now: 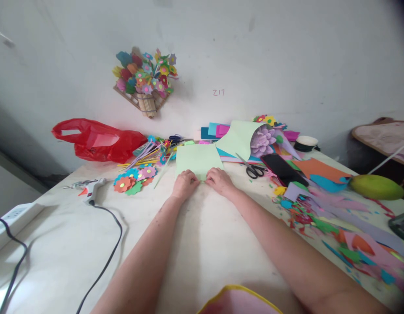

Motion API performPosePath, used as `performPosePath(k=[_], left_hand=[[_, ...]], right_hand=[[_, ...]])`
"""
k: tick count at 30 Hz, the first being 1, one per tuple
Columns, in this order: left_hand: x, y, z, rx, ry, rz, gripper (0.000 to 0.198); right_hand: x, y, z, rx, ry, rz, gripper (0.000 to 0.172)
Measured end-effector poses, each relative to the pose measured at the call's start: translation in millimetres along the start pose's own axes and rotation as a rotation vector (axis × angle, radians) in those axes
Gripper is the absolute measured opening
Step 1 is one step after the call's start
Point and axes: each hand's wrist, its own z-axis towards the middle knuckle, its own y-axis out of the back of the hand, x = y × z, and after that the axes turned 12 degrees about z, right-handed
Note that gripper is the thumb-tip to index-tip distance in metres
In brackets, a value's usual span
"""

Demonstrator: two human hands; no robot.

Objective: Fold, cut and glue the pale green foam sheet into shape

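A pale green sheet of paper [199,159] lies flat on the white table [188,244] in front of me. My left hand [186,185] pinches the near edge of the sheet, its fingers curled in. Close beside it, my right hand [218,180] grips the same edge a little further right. Between the hands the edge looks slightly rolled or folded, though the fingertips hide most of it. Black scissors [254,170] rest to the right of the sheet, next to a dark phone [283,169]. A green paper cone [237,138] with a purple flower [263,141] lies behind them.
On the left are a glue gun [94,191] with its cord, a power strip [15,222], paper flowers [134,178] and a red plastic bag [100,141]. Colourful scraps [319,218] and a yellow-green fruit [376,187] cover the right. A flower basket [146,102] hangs on the wall.
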Motion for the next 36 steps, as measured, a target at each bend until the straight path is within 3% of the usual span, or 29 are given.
performPosePath(k=[22,36], left_hand=[[-5.1,-1.9,-0.9,0.012,0.011,0.153,0.008],[-7.5,-0.2,-0.2,0.067,0.082,0.152,0.011]], right_hand=[[-1.1,-3.0,2.9,-0.021,-0.038,0.016,0.012],[10.2,9.7,13.6,0.147,-0.189,-0.022,0.016]])
